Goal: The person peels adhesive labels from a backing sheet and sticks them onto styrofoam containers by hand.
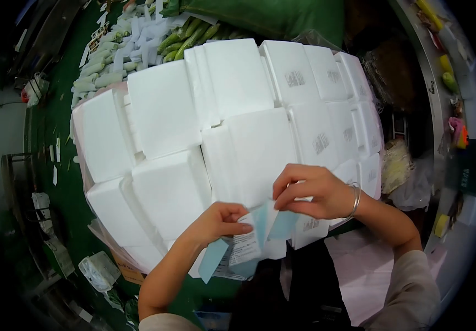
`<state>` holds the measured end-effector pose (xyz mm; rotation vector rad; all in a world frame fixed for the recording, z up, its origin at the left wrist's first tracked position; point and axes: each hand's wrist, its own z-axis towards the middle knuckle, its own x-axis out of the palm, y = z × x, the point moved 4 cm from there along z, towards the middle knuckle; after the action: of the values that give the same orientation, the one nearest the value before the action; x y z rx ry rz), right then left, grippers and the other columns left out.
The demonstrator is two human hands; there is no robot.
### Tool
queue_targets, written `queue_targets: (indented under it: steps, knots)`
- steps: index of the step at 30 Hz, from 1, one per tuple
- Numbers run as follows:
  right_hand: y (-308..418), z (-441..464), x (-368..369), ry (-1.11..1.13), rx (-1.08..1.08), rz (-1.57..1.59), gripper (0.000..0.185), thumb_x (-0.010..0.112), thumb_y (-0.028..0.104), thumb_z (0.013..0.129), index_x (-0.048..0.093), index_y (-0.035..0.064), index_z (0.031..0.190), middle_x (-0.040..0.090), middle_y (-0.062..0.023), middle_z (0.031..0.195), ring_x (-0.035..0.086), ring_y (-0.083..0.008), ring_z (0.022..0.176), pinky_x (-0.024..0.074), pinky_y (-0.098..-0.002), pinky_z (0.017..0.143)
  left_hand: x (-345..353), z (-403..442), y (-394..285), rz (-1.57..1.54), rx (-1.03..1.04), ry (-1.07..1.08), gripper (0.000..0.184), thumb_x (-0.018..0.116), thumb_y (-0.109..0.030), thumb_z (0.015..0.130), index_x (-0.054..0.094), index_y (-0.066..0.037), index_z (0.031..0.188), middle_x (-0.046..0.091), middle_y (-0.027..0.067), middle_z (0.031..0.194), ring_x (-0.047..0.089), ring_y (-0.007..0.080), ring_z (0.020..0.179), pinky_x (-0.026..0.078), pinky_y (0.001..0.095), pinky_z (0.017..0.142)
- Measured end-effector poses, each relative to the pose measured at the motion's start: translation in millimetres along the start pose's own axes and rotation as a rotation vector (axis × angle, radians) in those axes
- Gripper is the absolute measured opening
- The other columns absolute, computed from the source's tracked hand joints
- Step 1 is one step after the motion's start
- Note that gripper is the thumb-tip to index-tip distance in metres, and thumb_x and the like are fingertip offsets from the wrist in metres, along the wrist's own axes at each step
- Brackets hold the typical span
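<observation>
Near the front edge of the stacked white packages, my left hand point(221, 223) is closed, its thumb and fingers pinching a printed label sheet point(245, 247) with pale blue backing. My right hand point(309, 193) pinches the upper part of a white and blue strip point(282, 223) just right of the sheet. Another pale blue piece point(213, 259) hangs below my left hand. Whether the strip and the sheet are joined cannot be told. Behind both hands lie white packages point(260, 149), and those on the right bear small printed labels point(321, 144).
Wrapped long vegetables point(97, 69) and green ones point(194, 38) lie behind the packages, beside a large green sack point(282, 19). A metal ledge point(433, 88) runs along the right. A white bundle point(99, 271) and a cardboard box point(129, 271) stand at the lower left.
</observation>
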<state>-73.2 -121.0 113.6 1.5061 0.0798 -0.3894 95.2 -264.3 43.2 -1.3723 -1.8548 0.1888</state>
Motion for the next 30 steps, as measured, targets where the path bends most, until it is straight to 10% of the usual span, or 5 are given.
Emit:
queue_targets:
  steps: [12,16,25,28,30]
  knots:
    - [-217.8,142.0,-109.3,-0.172,0.552,-0.25,0.037,0.078,0.037,0.073,0.058,0.006,0.078,0.058,-0.0055,0.072,0.053,-0.0142,0.067,0.0443,-0.0265,0.063,-7.5,-18.1,139.2,0.476,-0.211,0.073,0.019,0.059,-0.008,0.085,0.063,0.002,0.101,0.067,0.0125,0.084,0.061,0.018,0.077,0.048,0.0304,0.074]
    - [-278.6,156.4,-104.7,-0.279,0.74,-0.514,0.077,0.083,0.05,0.06,0.054,-0.0018,0.109,0.062,-0.0204,0.103,0.062,-0.0318,0.098,0.05,-0.0347,0.084,-26.0,-15.3,180.6,0.677,0.278,0.053,0.021,0.059,-0.006,0.084,0.062,-0.001,0.104,0.066,0.0136,0.085,0.06,0.0193,0.079,0.046,0.0303,0.077]
    - [-278.0,141.0,-110.7,-0.909,0.676,-0.543,0.075,0.076,0.034,0.075,0.038,-0.0072,0.125,0.049,-0.0235,0.124,0.056,-0.0383,0.111,0.0474,-0.0381,0.094,-31.1,-33.2,208.4,0.115,-0.201,-0.151,0.018,0.059,-0.014,0.09,0.064,0.0,0.101,0.066,0.0118,0.083,0.061,0.0165,0.081,0.048,0.0311,0.076]
    - [-274.9,155.6,-80.8,-0.788,0.467,-0.474,0.085,0.064,0.045,0.083,0.027,-0.008,0.138,0.034,-0.027,0.142,0.04,-0.0401,0.13,0.0351,-0.0389,0.107,-11.9,-46.0,152.3,0.053,-0.114,-0.258,0.019,0.058,-0.015,0.091,0.065,-0.001,0.102,0.066,0.0098,0.083,0.061,0.0156,0.082,0.049,0.0301,0.077]
    - [-288.6,158.1,-40.3,-0.564,0.826,-0.745,0.098,0.049,0.061,0.086,0.01,-0.0055,0.147,0.011,-0.0255,0.154,0.017,-0.0385,0.142,0.0174,-0.0419,0.115,-8.9,-39.4,145.9,0.294,0.021,-0.239,0.019,0.058,-0.014,0.09,0.065,-0.002,0.103,0.067,0.0092,0.084,0.061,0.0155,0.082,0.049,0.0297,0.077]
